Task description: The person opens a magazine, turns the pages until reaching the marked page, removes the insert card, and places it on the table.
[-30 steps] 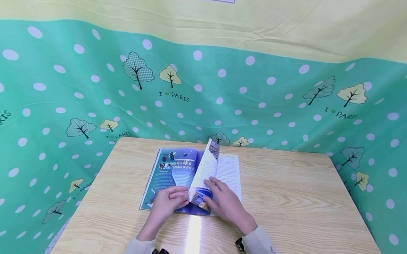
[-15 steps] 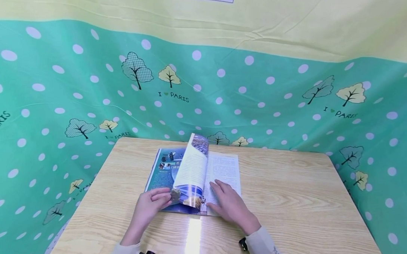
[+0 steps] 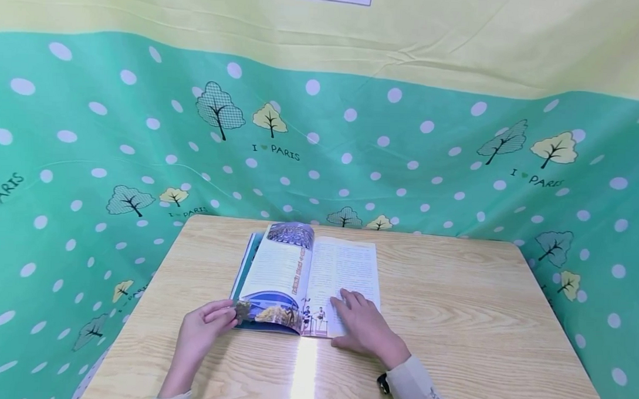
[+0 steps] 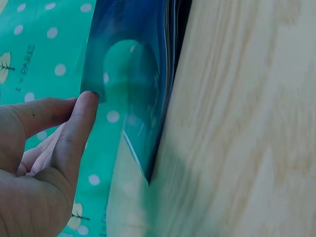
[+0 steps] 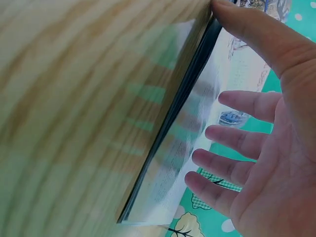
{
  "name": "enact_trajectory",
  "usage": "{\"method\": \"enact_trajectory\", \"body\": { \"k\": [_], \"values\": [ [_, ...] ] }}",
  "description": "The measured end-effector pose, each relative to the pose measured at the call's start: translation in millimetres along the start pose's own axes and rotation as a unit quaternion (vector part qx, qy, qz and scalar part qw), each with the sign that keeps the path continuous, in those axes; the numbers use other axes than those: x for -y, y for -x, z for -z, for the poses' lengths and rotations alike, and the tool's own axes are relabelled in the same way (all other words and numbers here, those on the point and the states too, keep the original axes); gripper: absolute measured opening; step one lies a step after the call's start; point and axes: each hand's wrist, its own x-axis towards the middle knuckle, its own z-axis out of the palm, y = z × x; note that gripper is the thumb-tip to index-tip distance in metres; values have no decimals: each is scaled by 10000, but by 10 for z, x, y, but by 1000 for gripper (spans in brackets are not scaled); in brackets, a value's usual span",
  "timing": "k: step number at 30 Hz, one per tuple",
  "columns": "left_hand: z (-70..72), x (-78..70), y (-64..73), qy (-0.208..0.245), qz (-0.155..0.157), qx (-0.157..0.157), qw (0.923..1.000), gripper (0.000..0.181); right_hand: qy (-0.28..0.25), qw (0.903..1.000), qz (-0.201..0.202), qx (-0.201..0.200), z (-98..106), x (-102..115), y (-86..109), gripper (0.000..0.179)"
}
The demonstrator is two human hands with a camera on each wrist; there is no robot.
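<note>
An open magazine [image 3: 343, 265] lies on the wooden table, its right page mostly text. At its lower left, my left hand [image 3: 201, 330] pinches the corner of a raised page [image 3: 275, 268] between thumb and fingers. That page curves over the left side, covering most of the blue-green page [image 3: 237, 285] below. In the left wrist view the thumb and finger meet at the page's edge. My right hand [image 3: 365, 324] rests on the lower right page with its fingers spread. The right wrist view shows the thumb [image 5: 266, 37] at the magazine's bottom edge.
The light wooden table [image 3: 463, 322] extends around the magazine on all sides. A green dotted cloth [image 3: 394, 167] with printed trees hangs behind the table and along both sides. A bright reflection lies on the tabletop below the magazine.
My left hand has carried the page from the right of the spine over to the left side. My right hand has let the turning page pass and now lies on the right page.
</note>
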Motion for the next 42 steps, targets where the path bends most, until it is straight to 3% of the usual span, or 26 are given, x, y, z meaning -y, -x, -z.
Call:
{"method": "enact_trajectory", "body": {
  "k": [7, 13, 16, 29, 42],
  "values": [
    [85, 53, -34, -121, 101, -193, 9997, 38, 81, 10000, -12, -10, -9, -4, 4, 88],
    [167, 84, -34, -900, 91, -322, 9954, 42, 34, 10000, 16, 8, 0, -17, 16, 83],
    [194, 95, -42, -1061, 135, -352, 9936, 45, -3, 10000, 34, 18, -8, -40, 15, 81],
    [166, 91, -60, -598, 303, -299, 9973, 45, -226, 9997, 107, 36, 30, -62, 38, 69],
    [137, 93, -60, -495, 269, -307, 9979, 45, 15, 9997, 235, -86, -5, -72, 49, 68]
  ]
}}
